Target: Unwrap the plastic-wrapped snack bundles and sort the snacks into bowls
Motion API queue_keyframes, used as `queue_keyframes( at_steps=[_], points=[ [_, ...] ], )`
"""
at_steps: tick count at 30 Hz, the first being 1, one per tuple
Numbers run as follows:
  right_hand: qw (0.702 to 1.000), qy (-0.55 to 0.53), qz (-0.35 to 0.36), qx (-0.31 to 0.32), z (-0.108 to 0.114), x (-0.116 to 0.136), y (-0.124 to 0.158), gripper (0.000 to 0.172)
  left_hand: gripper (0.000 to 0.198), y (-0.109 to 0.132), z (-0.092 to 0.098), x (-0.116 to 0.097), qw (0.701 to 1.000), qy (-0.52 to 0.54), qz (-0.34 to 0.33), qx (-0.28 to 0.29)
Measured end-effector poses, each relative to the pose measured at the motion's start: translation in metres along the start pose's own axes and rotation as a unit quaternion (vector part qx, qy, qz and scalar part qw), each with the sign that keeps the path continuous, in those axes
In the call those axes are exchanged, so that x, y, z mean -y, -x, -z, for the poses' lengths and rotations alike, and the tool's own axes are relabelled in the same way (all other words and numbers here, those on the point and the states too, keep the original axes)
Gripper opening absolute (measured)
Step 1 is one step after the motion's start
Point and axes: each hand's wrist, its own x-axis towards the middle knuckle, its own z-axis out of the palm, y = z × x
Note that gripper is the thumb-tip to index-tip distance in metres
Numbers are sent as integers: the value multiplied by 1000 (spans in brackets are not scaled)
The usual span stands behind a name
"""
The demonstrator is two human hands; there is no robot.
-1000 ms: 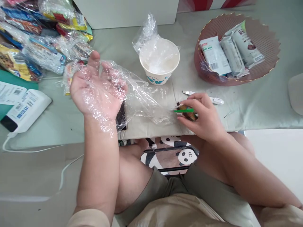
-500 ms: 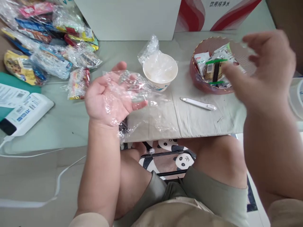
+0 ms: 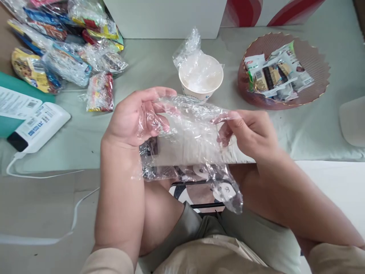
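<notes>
A sheet of clear plastic wrap (image 3: pixel 194 133) spans between my two hands above the table's front edge, its lower end hanging crumpled over my lap. My left hand (image 3: pixel 142 114) is palm up with curled fingers, and the wrap lies over and between them. At the opposite side, my right hand (image 3: pixel 248 131) pinches the wrap's edge between thumb and fingers. Just beyond the hands stands a white paper cup (image 3: pixel 186 84) with crumpled clear plastic (image 3: pixel 199 74) in it and over its rim. A dark object (image 3: pixel 149 146) shows partly behind the wrap near my left wrist.
A pinkish ribbed bowl (image 3: pixel 316 72) of small snack packets (image 3: pixel 278 76) sits at right. Several plastic-wrapped snacks (image 3: pixel 68 64) are piled at left. Nearer lies a white device (image 3: pixel 42 127) with a cable. Boxes (image 3: pixel 168 19) stand behind; a whitish container (image 3: pixel 353 121) is far right.
My right hand has come down and left from near the bowl and now grips the wrap. The wrap is spread wider and hangs lower. The white utility knife is now hidden.
</notes>
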Motion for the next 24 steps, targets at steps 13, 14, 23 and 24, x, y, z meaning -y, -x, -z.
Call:
queue_keyframes(
  at_steps=[13, 14, 23, 24],
  points=[
    [921, -78, 58, -376, -5, -11, -21, 46, 69, -1, -41, 47, 975, -100, -79, 181],
    [918, -79, 77, -380, -4, -11, -21, 46, 45, -2, -47, 47, 984, -92, -92, 123],
    [902, -173, 32, -394, 14, -19, -25, 51, 21, -24, 4, 31, 952, 195, -206, -114],
    [903, -189, 24, -386, 13, -21, -25, 49, 35, -25, 4, 33, 954, 195, -199, -109]
  ],
)
